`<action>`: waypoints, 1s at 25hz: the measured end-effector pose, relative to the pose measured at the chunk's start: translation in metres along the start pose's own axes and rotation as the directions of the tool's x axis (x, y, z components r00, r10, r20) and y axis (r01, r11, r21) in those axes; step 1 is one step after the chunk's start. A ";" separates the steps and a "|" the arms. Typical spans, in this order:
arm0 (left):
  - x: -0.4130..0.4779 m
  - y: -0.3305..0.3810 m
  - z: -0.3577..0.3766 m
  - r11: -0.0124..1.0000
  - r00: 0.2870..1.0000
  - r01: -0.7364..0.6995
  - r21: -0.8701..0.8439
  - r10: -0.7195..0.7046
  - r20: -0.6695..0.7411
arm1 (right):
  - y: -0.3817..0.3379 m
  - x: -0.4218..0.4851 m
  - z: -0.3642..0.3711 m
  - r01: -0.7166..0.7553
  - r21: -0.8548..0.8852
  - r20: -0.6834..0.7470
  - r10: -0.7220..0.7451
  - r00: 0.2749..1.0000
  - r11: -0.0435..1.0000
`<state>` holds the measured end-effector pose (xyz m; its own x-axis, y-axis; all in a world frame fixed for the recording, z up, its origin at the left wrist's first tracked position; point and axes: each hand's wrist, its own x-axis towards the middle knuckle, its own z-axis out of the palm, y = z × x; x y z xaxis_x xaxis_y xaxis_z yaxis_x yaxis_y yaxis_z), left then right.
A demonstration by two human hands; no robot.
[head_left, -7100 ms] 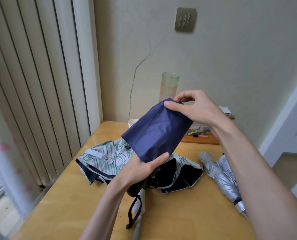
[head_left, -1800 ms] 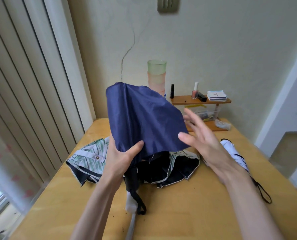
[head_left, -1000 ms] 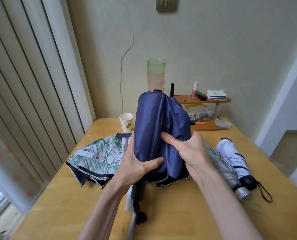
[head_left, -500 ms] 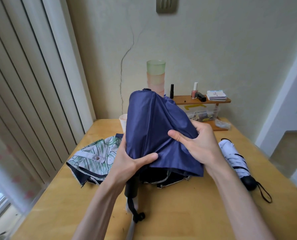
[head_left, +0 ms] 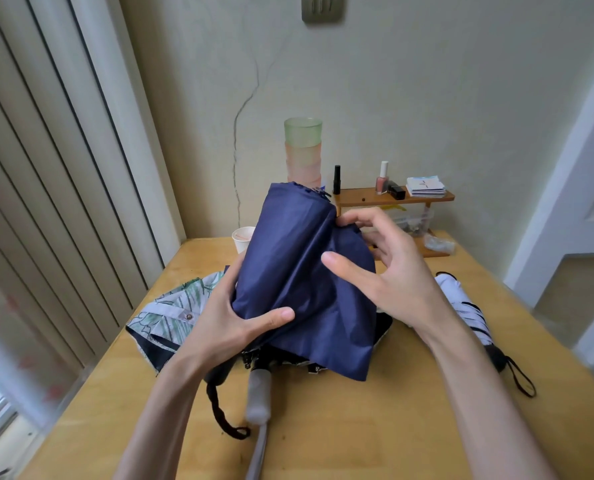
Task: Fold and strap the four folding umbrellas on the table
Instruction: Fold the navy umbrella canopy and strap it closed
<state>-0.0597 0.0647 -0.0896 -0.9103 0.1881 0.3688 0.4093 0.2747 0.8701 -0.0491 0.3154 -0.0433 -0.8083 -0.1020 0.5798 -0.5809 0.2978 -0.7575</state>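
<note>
From my remote seat I read the wooden tabletop first, then the navy umbrella, which is held above it near the middle of the view. Its long axis runs from the black handle, low and close to me, up and away to the tip. The canopy is collapsed but hangs in loose pleats, and I see no closure strap on it, so I judge it only part folded.

Under and behind it a leaf-print umbrella sprawls unfolded on the tabletop. A white umbrella lies rolled at the right, well apart. I cannot see a 4th.

The left hand grasps the lower canopy just above the handle, with its thumb across the front of the cloth. The right hand sits on the umbrella's upper right flank with its fingers loosely bent. Its index fingertip touches a pleat edge, while the thumb stands clear of the fabric. I cannot tell whether that hand has any cloth caught.

The loose pleats lie to the right of the axis, so the right hand is the nearer 1. I expect it to wrap them round the shaft while the left hand holds the lower end steady.

A black wrist loop dangles from the handle, just beside a pale grey handle that lies on the tabletop.
</note>
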 end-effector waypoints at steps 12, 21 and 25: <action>0.005 -0.009 -0.008 1.000 0.997 0.023 0.000 -0.023 -0.073 | 0.013 0.001 -0.014 -0.025 -0.229 0.048 0.037 0.998 0.973; 0.002 -0.007 -0.015 0.994 0.993 0.081 -0.073 -0.087 -0.082 | 0.004 0.000 -0.013 -0.051 0.061 -0.110 0.057 0.992 0.997; 0.001 -0.011 -0.019 0.999 0.999 0.047 0.025 -0.047 -0.001 | -0.001 0.003 0.003 0.042 0.043 -0.094 -0.038 0.995 0.998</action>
<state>-0.0662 0.0437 -0.0919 -0.9286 0.1737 0.3278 0.3673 0.3067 0.8781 -0.0518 0.3123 -0.0415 -0.7732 -0.0239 0.6337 -0.6180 0.2522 -0.7446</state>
